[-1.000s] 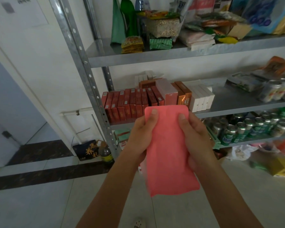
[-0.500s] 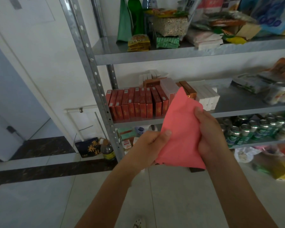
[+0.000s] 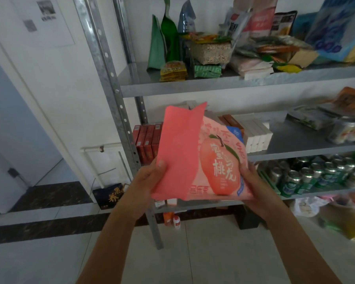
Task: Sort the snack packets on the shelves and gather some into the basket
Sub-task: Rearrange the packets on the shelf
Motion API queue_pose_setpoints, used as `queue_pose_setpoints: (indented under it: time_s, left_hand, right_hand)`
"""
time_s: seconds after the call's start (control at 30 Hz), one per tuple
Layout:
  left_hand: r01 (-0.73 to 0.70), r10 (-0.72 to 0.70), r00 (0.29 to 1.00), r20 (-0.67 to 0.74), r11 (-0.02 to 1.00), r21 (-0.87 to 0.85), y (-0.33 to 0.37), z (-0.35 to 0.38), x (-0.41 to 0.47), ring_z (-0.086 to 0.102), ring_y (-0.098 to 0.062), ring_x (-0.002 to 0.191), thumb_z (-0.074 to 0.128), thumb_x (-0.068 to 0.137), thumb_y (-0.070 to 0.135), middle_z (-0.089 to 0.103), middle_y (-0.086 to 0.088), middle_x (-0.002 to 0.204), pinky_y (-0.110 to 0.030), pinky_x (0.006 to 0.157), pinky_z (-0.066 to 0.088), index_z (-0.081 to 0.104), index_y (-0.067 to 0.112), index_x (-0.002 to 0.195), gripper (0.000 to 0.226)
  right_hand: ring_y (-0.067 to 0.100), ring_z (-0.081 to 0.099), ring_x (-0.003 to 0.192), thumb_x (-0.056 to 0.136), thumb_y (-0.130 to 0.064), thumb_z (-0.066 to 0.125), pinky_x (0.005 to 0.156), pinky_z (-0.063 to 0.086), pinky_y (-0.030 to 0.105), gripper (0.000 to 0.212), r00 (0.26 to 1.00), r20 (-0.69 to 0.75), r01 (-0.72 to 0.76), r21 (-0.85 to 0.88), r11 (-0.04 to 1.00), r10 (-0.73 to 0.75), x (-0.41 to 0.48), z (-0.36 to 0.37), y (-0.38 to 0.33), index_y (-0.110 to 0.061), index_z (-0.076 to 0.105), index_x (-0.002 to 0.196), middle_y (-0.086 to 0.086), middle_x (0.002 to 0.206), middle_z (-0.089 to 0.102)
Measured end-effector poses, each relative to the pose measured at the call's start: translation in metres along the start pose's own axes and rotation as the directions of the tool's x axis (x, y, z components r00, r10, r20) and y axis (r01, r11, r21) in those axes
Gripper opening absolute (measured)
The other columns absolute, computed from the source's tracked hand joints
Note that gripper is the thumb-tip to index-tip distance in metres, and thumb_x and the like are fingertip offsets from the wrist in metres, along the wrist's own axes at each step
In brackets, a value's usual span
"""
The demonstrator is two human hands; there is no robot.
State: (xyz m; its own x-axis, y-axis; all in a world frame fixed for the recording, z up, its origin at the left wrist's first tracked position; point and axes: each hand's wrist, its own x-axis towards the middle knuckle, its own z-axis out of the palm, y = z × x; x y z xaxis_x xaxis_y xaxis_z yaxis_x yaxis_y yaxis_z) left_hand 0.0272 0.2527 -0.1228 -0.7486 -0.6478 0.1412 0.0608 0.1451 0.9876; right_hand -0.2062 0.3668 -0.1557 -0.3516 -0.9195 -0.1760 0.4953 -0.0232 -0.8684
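I hold a pink packet (image 3: 205,158) with a peach picture in front of the metal shelves (image 3: 213,87), at the height of the second shelf. My left hand (image 3: 150,179) grips its plain pink side panel at the lower left, thumb on top. My right hand (image 3: 252,181) holds the lower right edge from behind, fingers mostly hidden by the packet. The printed face now points at me. Several snack packets (image 3: 244,50) are piled on the top shelf. No basket is in view.
Red and white cartons (image 3: 256,136) line the second shelf behind the packet. Green drink cans (image 3: 316,175) fill the third shelf at right. A shelf upright (image 3: 115,107) stands at left. Bags and a dark box (image 3: 111,195) lie on the tiled floor.
The packet has turned in my hands from its plain pink back to the peach-printed front. My left hand shifted to its lower left corner, and the view came closer to the shelves.
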Motion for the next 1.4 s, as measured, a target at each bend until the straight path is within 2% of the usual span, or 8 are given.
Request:
queue_pose_setpoints:
  time_s: [0.2, 0.4, 0.6, 0.83, 1.07, 1.2, 1.3, 1.4]
  left_hand:
    - [0.083, -0.056, 0.992, -0.116, 0.967, 0.242, 0.007, -0.025, 0.016, 0.071, -0.017, 0.084, 0.045, 0.095, 0.050, 0.072, 0.003, 0.093, -0.033, 0.073, 0.059, 0.061, 0.017, 0.106, 0.038]
    - [-0.003, 0.029, 0.981, -0.192, 0.991, 0.135, 0.033, -0.036, 0.045, 0.071, -0.015, 0.075, 0.048, 0.075, 0.067, 0.072, 0.004, 0.092, -0.021, 0.057, 0.053, 0.050, 0.021, 0.130, 0.071]
    - [-0.086, 0.151, 0.905, -0.397, 0.981, 0.175, 0.052, -0.037, 0.066, 0.071, -0.015, 0.072, 0.043, 0.099, 0.036, 0.074, 0.002, 0.084, -0.026, 0.062, 0.054, 0.062, 0.021, 0.106, 0.024]
    - [-0.158, 0.296, 0.884, -0.362, 0.918, 0.365, 0.065, -0.054, 0.091, 0.069, -0.009, 0.063, 0.041, 0.102, 0.028, 0.070, 0.003, 0.082, -0.016, 0.055, 0.052, 0.060, 0.022, 0.106, 0.021]
    - [-0.227, 0.388, 0.846, -0.367, 0.883, 0.410, 0.070, -0.091, 0.126, 0.070, -0.007, 0.078, 0.041, 0.102, 0.034, 0.072, 0.005, 0.090, -0.021, 0.070, 0.055, 0.064, 0.025, 0.106, 0.025]
    - [-0.142, 0.648, 0.621, -0.441, 0.646, 0.750, 0.070, -0.137, 0.158, 0.037, -0.020, 0.138, 0.031, 0.103, 0.037, 0.040, -0.007, 0.150, -0.033, 0.114, 0.027, 0.036, 0.017, 0.147, 0.049]
    - [0.000, 0.808, 0.466, -0.360, 0.407, 0.914, 0.070, -0.174, 0.182, 0.012, -0.023, 0.148, 0.033, 0.102, 0.033, 0.013, -0.011, 0.160, -0.035, 0.120, 0.013, 0.014, 0.010, 0.153, 0.059]
    - [0.083, 0.851, 0.464, -0.245, 0.234, 0.969, 0.067, -0.194, 0.208, 0.004, -0.030, 0.148, 0.037, 0.102, 0.033, 0.007, -0.017, 0.160, -0.046, 0.120, 0.014, 0.009, 0.007, 0.153, 0.064]
  right_hand:
    - [0.023, 0.072, 0.074, 0.017, -0.041, 0.096, 0.056, 0.058, 0.033, 0.101, 0.997, 0.029, 0.063, 0.042, 0.997, -0.064, 0.005, 0.004, -0.006, -0.012, 0.060, 0.106, 0.012, 0.091, 0.074]
    - [0.020, 0.072, 0.084, 0.060, -0.018, 0.076, 0.060, 0.058, 0.029, 0.062, 0.960, -0.037, 0.257, -0.273, 0.927, -0.277, 0.009, 0.029, -0.019, -0.025, 0.054, 0.117, 0.003, 0.100, 0.072]
    - [0.015, 0.072, 0.082, 0.053, -0.023, 0.077, 0.059, 0.058, 0.027, 0.062, 0.918, -0.042, 0.360, -0.322, 0.875, -0.394, 0.012, 0.043, -0.030, -0.033, 0.054, 0.109, -0.007, 0.093, 0.073]
    - [0.022, 0.071, 0.089, 0.030, -0.043, 0.093, 0.062, 0.058, 0.032, 0.101, 0.947, 0.113, 0.321, -0.364, 0.874, -0.301, 0.008, 0.051, -0.051, -0.027, 0.050, 0.120, 0.001, 0.101, 0.072]
    - [0.002, 0.070, 0.076, 0.052, -0.025, 0.073, 0.048, 0.052, 0.017, 0.055, 0.853, 0.063, 0.484, -0.471, 0.738, -0.519, 0.014, 0.098, -0.075, -0.039, 0.052, 0.101, -0.022, 0.087, 0.070]
    - [-0.002, 0.068, 0.084, 0.058, -0.033, 0.073, 0.056, 0.054, 0.016, 0.054, 0.694, 0.027, 0.642, -0.475, 0.602, -0.719, 0.032, 0.130, -0.093, -0.044, 0.051, 0.105, -0.023, 0.092, 0.070]
    - [-0.010, 0.063, 0.089, 0.066, -0.030, 0.076, 0.063, 0.051, 0.009, 0.059, 0.554, -0.013, 0.735, -0.463, 0.496, -0.833, 0.060, 0.155, -0.109, -0.035, 0.047, 0.118, -0.019, 0.099, 0.065]
    - [-0.010, 0.062, 0.094, 0.075, -0.022, 0.078, 0.069, 0.051, 0.008, 0.061, 0.466, -0.012, 0.773, -0.481, 0.414, -0.885, 0.096, 0.183, -0.125, -0.027, 0.044, 0.127, -0.018, 0.107, 0.061]
